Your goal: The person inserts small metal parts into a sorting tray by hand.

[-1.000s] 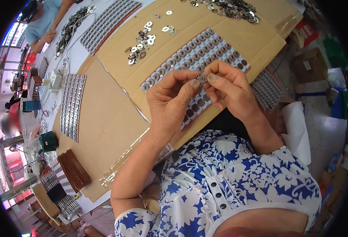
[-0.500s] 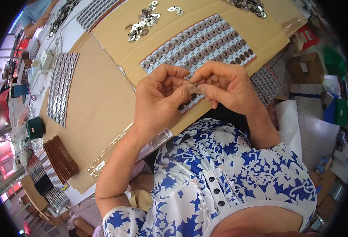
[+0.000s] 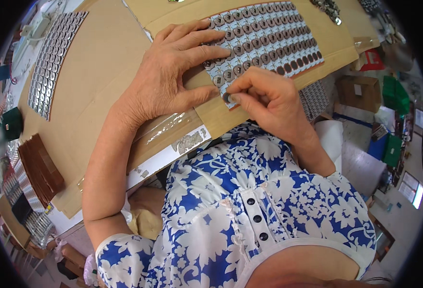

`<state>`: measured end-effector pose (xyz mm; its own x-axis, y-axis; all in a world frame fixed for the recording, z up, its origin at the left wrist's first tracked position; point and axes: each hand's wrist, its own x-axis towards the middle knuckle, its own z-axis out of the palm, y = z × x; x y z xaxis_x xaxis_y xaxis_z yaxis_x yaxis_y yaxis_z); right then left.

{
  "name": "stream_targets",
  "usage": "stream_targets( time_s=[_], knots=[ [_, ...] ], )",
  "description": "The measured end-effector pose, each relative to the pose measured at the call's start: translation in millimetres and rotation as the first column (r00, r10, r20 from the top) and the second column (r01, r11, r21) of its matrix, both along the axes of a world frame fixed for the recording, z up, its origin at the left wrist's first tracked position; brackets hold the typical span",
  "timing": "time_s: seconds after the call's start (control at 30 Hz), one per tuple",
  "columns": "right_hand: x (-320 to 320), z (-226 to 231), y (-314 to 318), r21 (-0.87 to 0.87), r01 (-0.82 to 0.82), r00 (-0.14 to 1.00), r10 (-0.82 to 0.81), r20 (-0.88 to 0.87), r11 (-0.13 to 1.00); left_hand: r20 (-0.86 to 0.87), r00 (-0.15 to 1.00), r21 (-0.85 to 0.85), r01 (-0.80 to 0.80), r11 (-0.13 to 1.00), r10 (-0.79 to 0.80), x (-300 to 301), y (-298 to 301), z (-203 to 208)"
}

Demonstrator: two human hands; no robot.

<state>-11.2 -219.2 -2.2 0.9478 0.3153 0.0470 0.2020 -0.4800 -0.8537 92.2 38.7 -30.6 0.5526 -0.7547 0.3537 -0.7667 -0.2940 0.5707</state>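
Note:
A board (image 3: 264, 33) covered with rows of small round grey metal pieces lies in front of me on cardboard. My left hand (image 3: 166, 77) is spread over the board's left edge, its fingertips resting on the outer pieces and its thumb stretched toward the near corner. At that near-left corner, my right hand (image 3: 274, 98) pinches a small round metal piece (image 3: 227, 98) between thumb and forefinger, against the board. Dark oval spots (image 3: 294, 65) show along the right part of the board's near row. Part of that row is hidden behind my right hand.
A second filled board (image 3: 55, 57) lies at the left of the cardboard (image 3: 103, 53). Loose metal parts (image 3: 329, 10) are heaped at the far right. Brown folders (image 3: 41, 168) stand at the left edge. Another board (image 3: 314, 98) sits below the table edge, near a brown box (image 3: 358, 92).
My hands were together over the board, fingering something tiny. They have parted: the left now lies spread on the board's left edge, the right pinches at its near corner. The view has shifted.

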Motion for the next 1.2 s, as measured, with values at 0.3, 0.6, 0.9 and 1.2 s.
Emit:
stream_targets(
  time_s=[0.3,0.6,0.9,1.2],
  knots=[
    [-13.1,-1.8,9.6,-0.03,0.008,0.992,-0.004,0.127,1.0,-0.006,0.999,-0.009,-0.041,0.999,0.041,-11.2,-3.2,1.4],
    [-17.7,2.9,11.9,-0.108,0.054,0.991,-0.04,0.124,0.993,-0.009,0.998,-0.006,-0.062,0.998,0.062,-13.3,-8.1,2.1],
    [-23.4,6.7,14.7,-0.1,0.119,0.99,-0.111,0.084,0.988,-0.002,0.996,-0.049,-0.09,0.995,0.09,-13.3,-7.6,-1.2],
    [-23.5,0.9,12.1,-0.055,-0.012,0.994,0.017,0.105,0.998,-0.011,0.997,-0.013,-0.079,0.997,0.079,-11.5,-3.1,-2.7]
  ],
)
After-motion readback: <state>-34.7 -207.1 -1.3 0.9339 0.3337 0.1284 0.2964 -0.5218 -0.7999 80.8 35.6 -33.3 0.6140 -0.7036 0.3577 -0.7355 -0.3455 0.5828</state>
